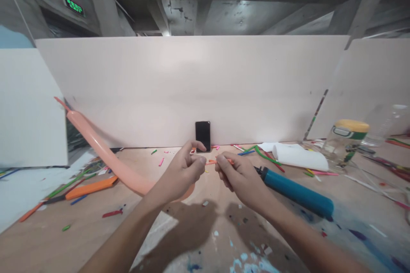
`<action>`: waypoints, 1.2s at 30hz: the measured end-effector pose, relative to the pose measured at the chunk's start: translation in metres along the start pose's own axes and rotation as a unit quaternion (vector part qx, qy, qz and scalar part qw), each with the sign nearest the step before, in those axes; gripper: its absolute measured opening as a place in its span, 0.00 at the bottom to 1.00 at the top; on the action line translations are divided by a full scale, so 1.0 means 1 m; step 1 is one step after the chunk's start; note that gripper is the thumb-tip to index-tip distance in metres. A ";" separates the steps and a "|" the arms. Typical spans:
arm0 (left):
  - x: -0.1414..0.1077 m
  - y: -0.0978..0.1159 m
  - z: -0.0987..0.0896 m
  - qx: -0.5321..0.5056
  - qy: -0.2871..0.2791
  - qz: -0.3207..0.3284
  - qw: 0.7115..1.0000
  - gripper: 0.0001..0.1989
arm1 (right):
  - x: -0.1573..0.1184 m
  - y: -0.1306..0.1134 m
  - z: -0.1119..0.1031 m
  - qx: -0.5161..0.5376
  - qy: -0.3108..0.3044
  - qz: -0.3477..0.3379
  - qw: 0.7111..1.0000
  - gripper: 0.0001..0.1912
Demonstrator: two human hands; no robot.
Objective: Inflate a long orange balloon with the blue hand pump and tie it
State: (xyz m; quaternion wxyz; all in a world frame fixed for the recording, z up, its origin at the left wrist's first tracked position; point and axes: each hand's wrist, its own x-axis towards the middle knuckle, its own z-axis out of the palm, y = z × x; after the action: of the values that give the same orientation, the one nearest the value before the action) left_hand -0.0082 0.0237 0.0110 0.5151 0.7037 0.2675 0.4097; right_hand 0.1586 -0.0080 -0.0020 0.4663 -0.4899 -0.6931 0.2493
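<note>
1. Leftmost, a long peach balloon (105,153), inflated, slants across the wooden surface (80,230), its near end hidden behind the left hand (184,170).
2. Centre, both hands hover close together above the surface, each pinching one end of a thin uninflated orange balloon (213,161) stretched between the fingertips.
3. Behind them, a dark phone (203,136) leans on the white board.
4. Rightward, a teal pump (296,193) lies just beside the right hand (238,175).

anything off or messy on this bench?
Yes. Burst balloon scraps and limp uninflated balloons litter the table, and paint smears stain its near edge. Both hands pinch an orange balloon neck.
</note>
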 end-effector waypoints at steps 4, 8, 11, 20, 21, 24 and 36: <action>0.001 -0.002 -0.001 -0.042 -0.008 -0.010 0.999 0.09 | 0.002 -0.004 -0.004 -0.010 -0.011 -0.002 1.000 0.14; -0.002 -0.001 -0.004 -0.051 -0.043 -0.032 0.997 0.10 | 0.003 -0.005 -0.011 -0.023 -0.013 -0.010 1.000 0.12; -0.004 0.002 -0.006 -0.097 -0.066 -0.035 0.992 0.12 | 0.005 0.001 -0.009 -0.043 0.020 -0.033 0.998 0.11; -0.002 -0.004 -0.006 -0.089 -0.041 0.021 0.995 0.11 | -0.001 0.003 0.012 -0.048 0.015 -0.075 0.996 0.13; -0.002 -0.003 -0.005 -0.053 -0.030 0.031 0.998 0.10 | -0.002 0.004 0.012 -0.057 0.016 -0.079 0.995 0.13; -0.003 -0.001 -0.003 0.090 0.014 0.044 0.995 0.10 | -0.002 0.008 0.013 -0.123 0.019 -0.095 0.988 0.11; -0.006 -0.015 -0.005 0.546 0.057 0.139 0.824 0.18 | -0.004 -0.004 0.006 -0.222 0.033 -0.096 0.970 0.15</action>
State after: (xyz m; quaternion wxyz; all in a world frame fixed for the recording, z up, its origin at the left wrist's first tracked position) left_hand -0.0149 0.0257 -0.0040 -0.0315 0.8749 0.3761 0.3036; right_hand 0.1520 -0.0126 -0.0034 0.3900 -0.5205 -0.7591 0.0268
